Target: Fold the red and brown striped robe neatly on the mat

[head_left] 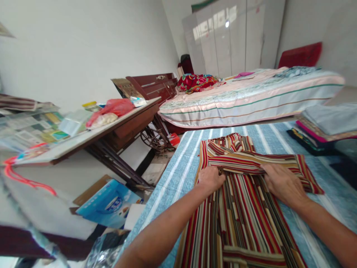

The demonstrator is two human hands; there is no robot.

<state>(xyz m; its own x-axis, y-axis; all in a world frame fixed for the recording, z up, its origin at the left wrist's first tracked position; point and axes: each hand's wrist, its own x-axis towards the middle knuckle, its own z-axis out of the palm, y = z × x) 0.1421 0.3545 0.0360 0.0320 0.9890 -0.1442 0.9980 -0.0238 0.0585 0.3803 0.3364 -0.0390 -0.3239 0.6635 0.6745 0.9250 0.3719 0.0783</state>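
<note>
A red, cream and brown striped garment [242, 216] lies spread on a blue-and-white striped cloth surface [178, 171]. Its upper part is folded across into a band [251, 162]. My left hand [209, 178] rests on the garment's left side, fingers curled at the edge of the folded band. My right hand [283, 182] lies on the right side with its fingers tucked at the fold's lower edge. Both hands press or pinch the fabric at the fold.
A stack of folded clothes [323, 128] sits at the right edge. To the left stands a wooden sewing table [131, 119] with bags and papers; boxes [108, 203] lie on the floor. Behind are a bed [251, 96] and a white wardrobe [231, 37].
</note>
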